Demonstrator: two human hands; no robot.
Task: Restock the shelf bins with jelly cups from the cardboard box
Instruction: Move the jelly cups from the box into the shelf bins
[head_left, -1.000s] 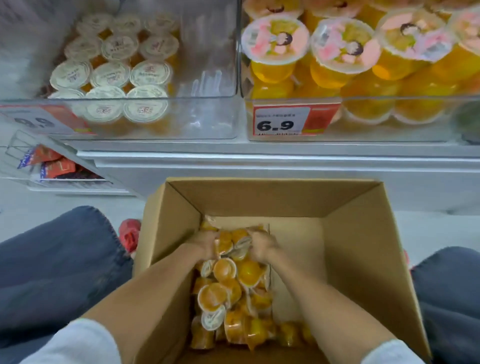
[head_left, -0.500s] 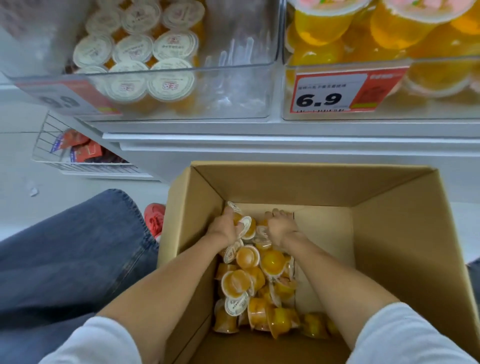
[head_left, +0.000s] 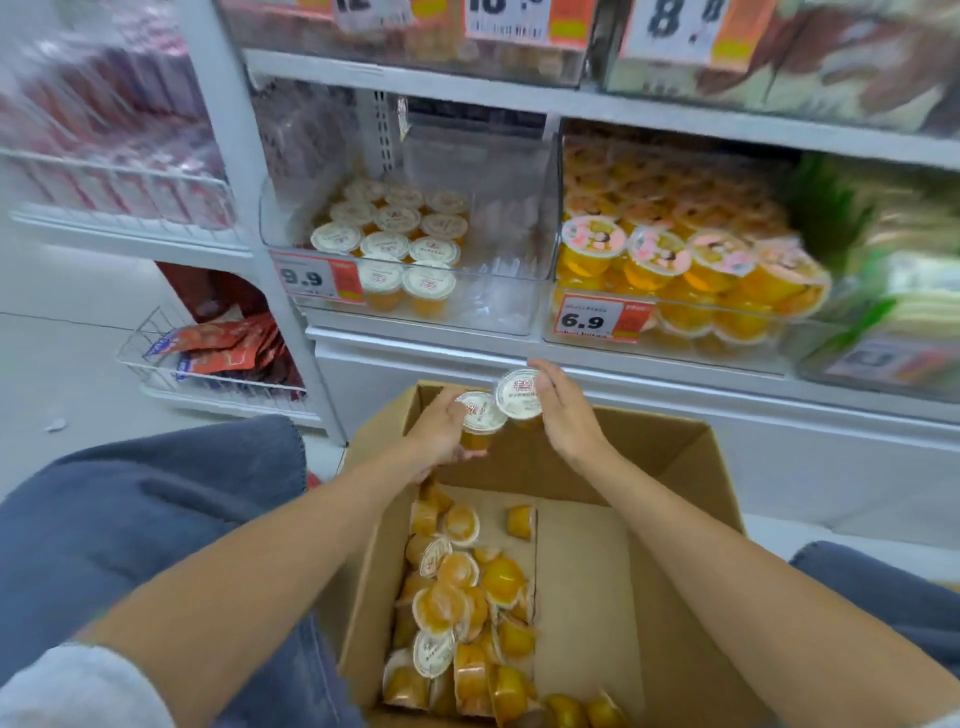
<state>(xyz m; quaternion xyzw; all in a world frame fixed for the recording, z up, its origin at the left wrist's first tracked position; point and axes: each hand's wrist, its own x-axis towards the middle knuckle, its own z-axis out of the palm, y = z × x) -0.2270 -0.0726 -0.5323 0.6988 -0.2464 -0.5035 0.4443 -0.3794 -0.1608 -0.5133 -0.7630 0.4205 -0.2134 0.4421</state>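
Jelly cup (head_left: 480, 415) in our left hand (head_left: 441, 434), second cup (head_left: 519, 396) in our right hand (head_left: 569, 415): we hold both above the far end of the cardboard box (head_left: 675, 467). Our left fingers curl round the orange body of the jelly cup, its white printed lid facing up at us. Our right hand closes on the second cup from that cup's right side. The two lids touch, with the second cup overlapping the first a little and sitting farther from us.

Inside the box, along its left wall, lies a loose heap of cups (head_left: 462, 597). Some are lid up, some on their sides and some bottom up. One stray cup (head_left: 521, 521) lies apart from the heap toward the far wall, and the right half of the box floor shows bare cardboard.

Beyond the box and a little to its left, a clear bin (head_left: 511, 280) on the shelf holds upright white-lidded cups (head_left: 387, 234) packed into its left part, with a 9.9 price tag (head_left: 311, 278) on its front. Beyond the box to the right, a neighbouring bin (head_left: 737, 358) is piled with bigger cups (head_left: 660, 257) under pink-patterned lids, and its tag (head_left: 597, 319) reads 6.9.

Left of the box, low by the floor, a wire basket (head_left: 150, 358) holds red packets (head_left: 228, 351). Our blue jeans (head_left: 130, 530) flank the box on both sides.
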